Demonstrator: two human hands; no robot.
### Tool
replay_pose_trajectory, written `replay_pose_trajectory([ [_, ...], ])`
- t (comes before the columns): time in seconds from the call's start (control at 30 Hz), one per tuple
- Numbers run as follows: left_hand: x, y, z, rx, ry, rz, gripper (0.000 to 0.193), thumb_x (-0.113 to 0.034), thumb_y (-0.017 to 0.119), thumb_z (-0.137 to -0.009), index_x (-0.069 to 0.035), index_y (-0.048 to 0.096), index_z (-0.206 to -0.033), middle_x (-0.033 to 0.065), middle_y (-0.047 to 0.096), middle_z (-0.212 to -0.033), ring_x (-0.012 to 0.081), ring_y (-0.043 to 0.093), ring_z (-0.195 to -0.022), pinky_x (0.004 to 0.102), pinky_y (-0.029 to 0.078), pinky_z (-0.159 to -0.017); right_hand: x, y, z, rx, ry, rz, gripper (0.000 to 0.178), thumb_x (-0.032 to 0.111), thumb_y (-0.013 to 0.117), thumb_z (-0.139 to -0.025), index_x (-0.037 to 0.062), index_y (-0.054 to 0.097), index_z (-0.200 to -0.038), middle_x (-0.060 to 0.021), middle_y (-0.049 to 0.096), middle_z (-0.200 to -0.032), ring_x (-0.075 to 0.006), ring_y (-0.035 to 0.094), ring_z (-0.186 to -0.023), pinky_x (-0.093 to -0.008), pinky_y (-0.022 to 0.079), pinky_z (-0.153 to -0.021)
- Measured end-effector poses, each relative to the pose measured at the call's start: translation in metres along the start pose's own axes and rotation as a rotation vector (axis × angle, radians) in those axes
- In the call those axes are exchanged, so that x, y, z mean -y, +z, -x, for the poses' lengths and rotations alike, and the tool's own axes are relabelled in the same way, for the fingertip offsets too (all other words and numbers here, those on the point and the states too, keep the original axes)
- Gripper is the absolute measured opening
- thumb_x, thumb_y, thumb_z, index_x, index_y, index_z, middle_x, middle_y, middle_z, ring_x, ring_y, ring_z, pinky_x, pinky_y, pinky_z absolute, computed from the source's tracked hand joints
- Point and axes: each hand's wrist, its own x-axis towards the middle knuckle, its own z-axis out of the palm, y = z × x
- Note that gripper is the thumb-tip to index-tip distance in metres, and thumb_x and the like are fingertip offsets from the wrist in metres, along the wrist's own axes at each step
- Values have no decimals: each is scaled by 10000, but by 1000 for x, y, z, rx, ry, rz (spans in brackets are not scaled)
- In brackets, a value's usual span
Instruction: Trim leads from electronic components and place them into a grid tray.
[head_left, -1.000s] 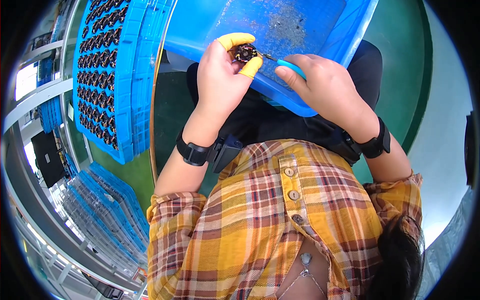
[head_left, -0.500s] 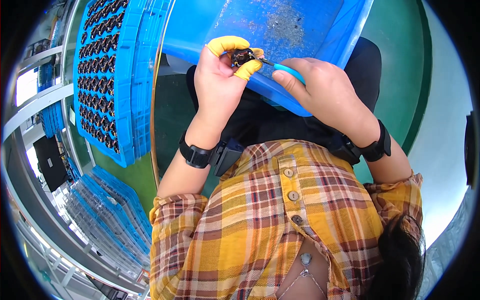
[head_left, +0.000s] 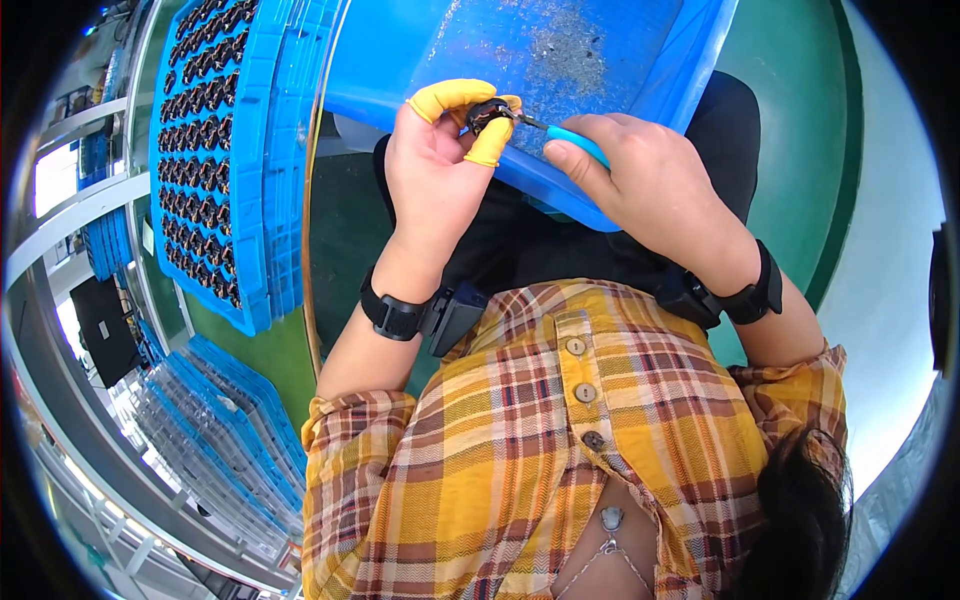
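My left hand (head_left: 437,175), with yellow finger cots on thumb and forefinger, pinches a small black part (head_left: 487,113) over the near edge of a blue bin (head_left: 640,60). My right hand (head_left: 650,185) grips a teal-handled tool (head_left: 578,145), and the tool's thin metal tip touches the black part. Both wrists wear black bands. Dark specks and dust lie on the bin's floor.
A stack of blue trays (head_left: 215,150) filled with rows of small black parts sits to the left on the green table (head_left: 270,350). More stacked blue trays (head_left: 220,440) stand lower left. My plaid yellow shirt (head_left: 560,450) fills the lower middle.
Both hands have held their grips and shifted slightly; the tool tip stays against the black part between my left fingers.
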Motion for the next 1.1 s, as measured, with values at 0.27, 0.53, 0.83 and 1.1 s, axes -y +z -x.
replay_pose_trajectory([
  [0.27,2,-7,2,0,-4,-52,327,137,657,-790,31,495,-1054,146,620,-1017,214,642,-969,299,536,-869,3,5,1,-71,-118,231,367,410,599,-876,60,610,-767,-108,597,-641,-276,624,-589,-367,496,-513],
  [0.53,10,-7,1,5,-24,-38,319,128,668,-787,34,503,-1043,142,626,-1004,205,647,-954,288,535,-861,-1,5,2,8,-98,247,382,418,586,-886,53,608,-776,-117,619,-649,-276,634,-587,-372,498,-494],
  [0.83,-27,-40,-7,-42,-61,-374,290,69,710,-753,-17,602,-1009,64,641,-931,131,639,-835,254,541,-720,2,17,-22,141,108,-244,386,383,543,-927,23,651,-1017,-220,652,-888,-395,616,-860,-456,490,-732],
  [1.1,-102,-83,-20,-182,14,-270,332,70,670,-790,4,571,-1100,94,616,-966,163,642,-828,283,550,-734,-70,47,-34,195,193,-222,385,343,542,-940,-15,638,-1040,-250,641,-895,-426,609,-865,-444,486,-734],
])
